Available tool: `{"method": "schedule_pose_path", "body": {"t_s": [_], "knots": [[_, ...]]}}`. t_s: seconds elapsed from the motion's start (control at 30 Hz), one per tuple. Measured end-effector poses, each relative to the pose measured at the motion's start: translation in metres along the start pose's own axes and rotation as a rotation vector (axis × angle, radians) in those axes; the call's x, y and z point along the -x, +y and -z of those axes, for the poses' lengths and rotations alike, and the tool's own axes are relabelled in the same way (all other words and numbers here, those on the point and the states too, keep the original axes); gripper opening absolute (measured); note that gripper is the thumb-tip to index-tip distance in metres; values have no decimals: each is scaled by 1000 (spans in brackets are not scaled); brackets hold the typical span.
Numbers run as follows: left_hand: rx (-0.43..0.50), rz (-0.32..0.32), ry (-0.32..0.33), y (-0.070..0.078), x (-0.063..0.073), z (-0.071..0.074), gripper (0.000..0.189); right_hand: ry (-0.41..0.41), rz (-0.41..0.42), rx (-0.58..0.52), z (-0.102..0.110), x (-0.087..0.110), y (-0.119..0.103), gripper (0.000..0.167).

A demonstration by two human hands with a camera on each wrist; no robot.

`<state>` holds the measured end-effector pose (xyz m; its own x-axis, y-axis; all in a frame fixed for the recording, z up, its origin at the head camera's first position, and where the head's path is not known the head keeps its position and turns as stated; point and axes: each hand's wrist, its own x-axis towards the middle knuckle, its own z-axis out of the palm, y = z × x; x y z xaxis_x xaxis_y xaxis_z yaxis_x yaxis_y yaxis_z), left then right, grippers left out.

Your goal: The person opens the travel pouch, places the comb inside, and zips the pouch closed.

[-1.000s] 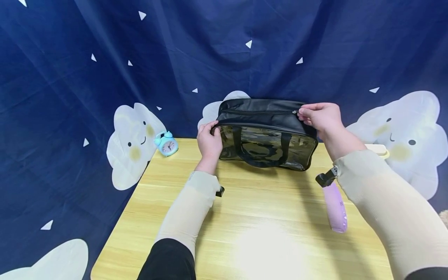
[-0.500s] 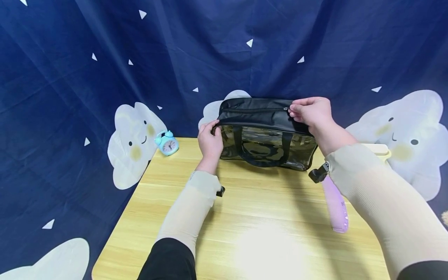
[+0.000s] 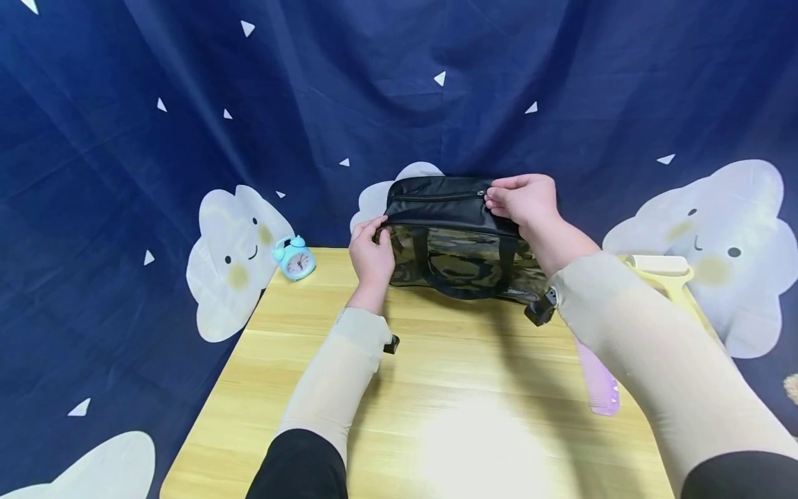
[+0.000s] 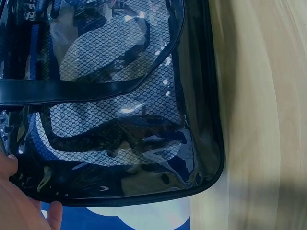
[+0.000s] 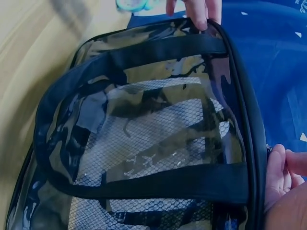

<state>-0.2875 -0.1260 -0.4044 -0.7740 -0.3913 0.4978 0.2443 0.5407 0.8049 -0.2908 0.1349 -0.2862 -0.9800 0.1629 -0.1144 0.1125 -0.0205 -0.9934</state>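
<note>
A black toiletry bag [image 3: 430, 209] with a see-through front and a looped carry handle [image 3: 467, 292] stands upright at the back of the table. My left hand [image 3: 372, 262] pinches its upper left corner between thumb and fingers. At the top, my right hand [image 3: 526, 204] pinches the zipper pull [image 3: 481, 193], right of the middle. The right wrist view shows thumb and fingertips together at that zipper pull [image 5: 269, 148]. Behind the clear panel in the left wrist view lies something with a pale mesh pattern [image 4: 103, 48]. My right hand and forearm hide the bag's right end.
A light blue alarm clock [image 3: 295, 259] stands at the table's back left. To the right lies a purple comb [image 3: 600, 388], partly under my right forearm. A lint roller [image 3: 659, 265] with a yellow handle is behind that forearm. A dark blue curtain [image 3: 399, 83] hangs behind the table.
My right hand has drawn the zipper pull leftward along the bag's top. The left hand has kept its hold on the corner. More of the lint roller has come into sight.
</note>
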Motion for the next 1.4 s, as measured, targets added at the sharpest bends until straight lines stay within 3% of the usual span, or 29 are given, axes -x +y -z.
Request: {"method": "schedule_pose_path", "body": {"t_s": [0.43, 0.7, 1.07, 1.4], "knots": [[11, -13, -2, -2, -4, 2, 21, -23, -9, 14, -26, -3, -5, 26], [64, -36, 16, -4, -2, -2, 22, -42, 1, 40, -46, -6, -6, 23], [172, 4, 73, -4, 3, -4, 22, -77, -7, 12, -83, -11, -1, 20], [164, 41, 64, -3, 5, -6, 20, -99, -43, 20, -108, -17, -2, 21]]}}
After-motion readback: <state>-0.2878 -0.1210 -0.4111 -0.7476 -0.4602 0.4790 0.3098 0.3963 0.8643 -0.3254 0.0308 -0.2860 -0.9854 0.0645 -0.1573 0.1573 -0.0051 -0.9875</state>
